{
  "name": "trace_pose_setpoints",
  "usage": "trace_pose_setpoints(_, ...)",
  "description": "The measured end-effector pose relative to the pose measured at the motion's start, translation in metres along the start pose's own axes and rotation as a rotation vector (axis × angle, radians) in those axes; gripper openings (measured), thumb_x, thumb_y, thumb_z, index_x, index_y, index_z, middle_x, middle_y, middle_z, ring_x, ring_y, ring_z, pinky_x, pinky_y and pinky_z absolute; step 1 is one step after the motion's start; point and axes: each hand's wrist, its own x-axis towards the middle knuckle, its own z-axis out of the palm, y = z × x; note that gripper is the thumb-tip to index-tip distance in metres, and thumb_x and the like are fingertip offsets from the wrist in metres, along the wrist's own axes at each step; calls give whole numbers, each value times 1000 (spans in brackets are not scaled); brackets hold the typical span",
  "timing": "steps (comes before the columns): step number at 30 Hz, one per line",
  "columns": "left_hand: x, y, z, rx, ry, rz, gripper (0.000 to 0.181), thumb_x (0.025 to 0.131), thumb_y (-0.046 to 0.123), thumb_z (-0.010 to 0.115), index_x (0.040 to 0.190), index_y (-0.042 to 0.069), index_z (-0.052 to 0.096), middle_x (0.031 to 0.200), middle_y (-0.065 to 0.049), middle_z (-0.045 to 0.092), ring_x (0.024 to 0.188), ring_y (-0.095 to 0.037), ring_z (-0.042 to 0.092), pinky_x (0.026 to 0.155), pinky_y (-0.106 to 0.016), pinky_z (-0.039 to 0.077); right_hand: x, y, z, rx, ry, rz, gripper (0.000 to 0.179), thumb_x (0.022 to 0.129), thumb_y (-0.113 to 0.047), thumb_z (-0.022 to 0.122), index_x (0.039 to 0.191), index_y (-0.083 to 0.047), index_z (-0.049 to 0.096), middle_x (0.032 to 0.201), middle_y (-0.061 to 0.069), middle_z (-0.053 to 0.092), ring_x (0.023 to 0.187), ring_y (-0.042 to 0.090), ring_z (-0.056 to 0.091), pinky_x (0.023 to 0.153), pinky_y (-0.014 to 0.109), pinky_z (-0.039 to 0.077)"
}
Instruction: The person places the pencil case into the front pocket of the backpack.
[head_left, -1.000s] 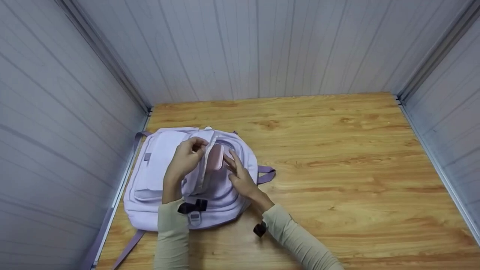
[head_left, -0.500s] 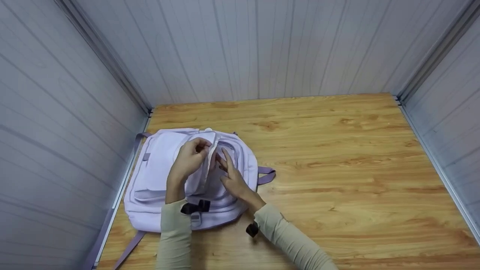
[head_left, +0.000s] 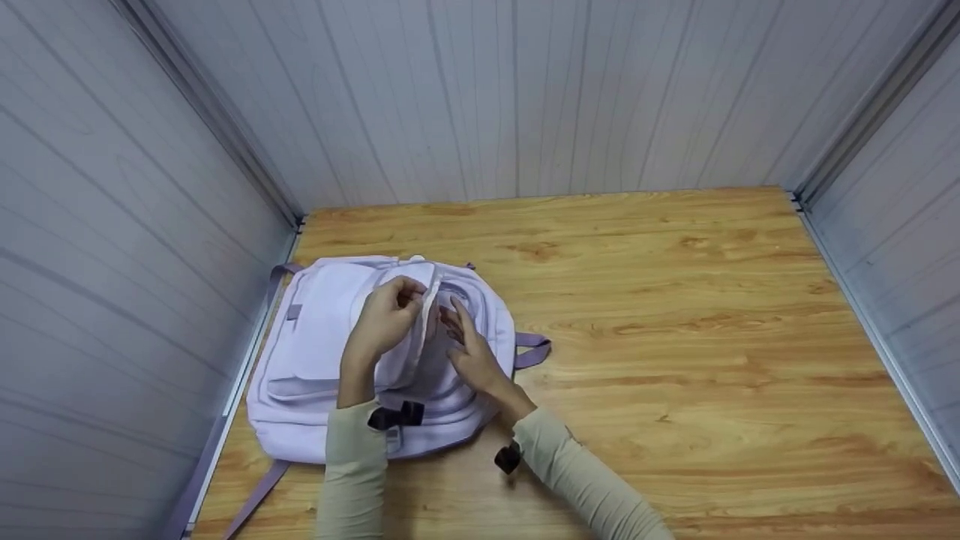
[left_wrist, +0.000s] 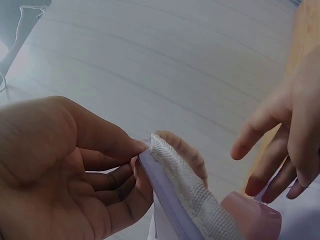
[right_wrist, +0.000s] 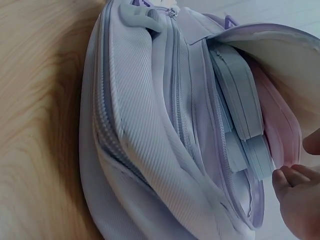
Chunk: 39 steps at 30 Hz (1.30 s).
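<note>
A pale lilac backpack (head_left: 322, 345) lies at the left of the wooden surface, a zipped pocket gaping. My left hand (head_left: 384, 319) pinches the edge of the pocket's flap (left_wrist: 172, 195) between thumb and fingers, holding it up. At the pocket mouth is my right hand (head_left: 476, 361), fingers extended towards a pink case (right_wrist: 272, 110). In the right wrist view its fingertips meet the lower end of that case. Beside the pink case, inside the pocket, sit grey-blue cases (right_wrist: 237, 90). From the head view the flap and right fingers hide most of the pocket's contents.
Wood-grain flooring (head_left: 675, 337) extends to the right of the backpack. Pale panel walls (head_left: 525, 97) stand at the back and both sides. One purple strap (head_left: 259, 499) trails towards the front left, and a purple loop (head_left: 532, 349) sticks out on the right.
The pink case has gone from standing out at the pocket mouth to mostly behind the flap. My right hand shifted slightly left with it, and my left hand moved a little right with the flap.
</note>
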Motion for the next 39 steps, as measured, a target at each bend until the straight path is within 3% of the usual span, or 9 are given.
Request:
trace_pose_setpoints(11,-3,-2,16,74,66,73,18,90,4,54,104,-2,65,91,-12,63,83,-22,58,76,-33,46,-11,2,-15,-3,158,38,61,87,18,35,146,10,20,139,30,40,128,43,43,107,52,34)
trace_pose_setpoints(16,-4,-1,25,117,76,91,19,91,3,54,105,-3,65,92,-13,62,86,-24,58,79,-37,46,-15,-1,-24,26,206,26,60,89,18,35,146,10,19,137,35,38,125,48,44,106,55,34)
trace_pose_setpoints(25,-8,-2,47,272,100,116,15,90,5,55,99,-3,63,93,-14,58,86,-27,56,81,-41,47,-22,-8,-37,46,288,-8,62,86,22,35,145,10,20,134,35,40,121,50,47,103,56,37)
trace_pose_setpoints(34,-11,-2,66,460,95,132,17,87,7,56,80,-7,62,85,-25,58,82,-42,58,76,-51,46,-26,-5,-43,66,308,-16,61,86,23,33,144,10,21,133,38,38,119,54,46,101,58,37)
trace_pose_setpoints(39,-15,-1,75,517,124,150,22,86,12,61,84,-11,63,85,-27,58,78,-44,59,73,-53,48,-28,3,-48,45,343,-16,63,84,22,34,145,8,23,134,35,41,118,52,48,100,54,41)
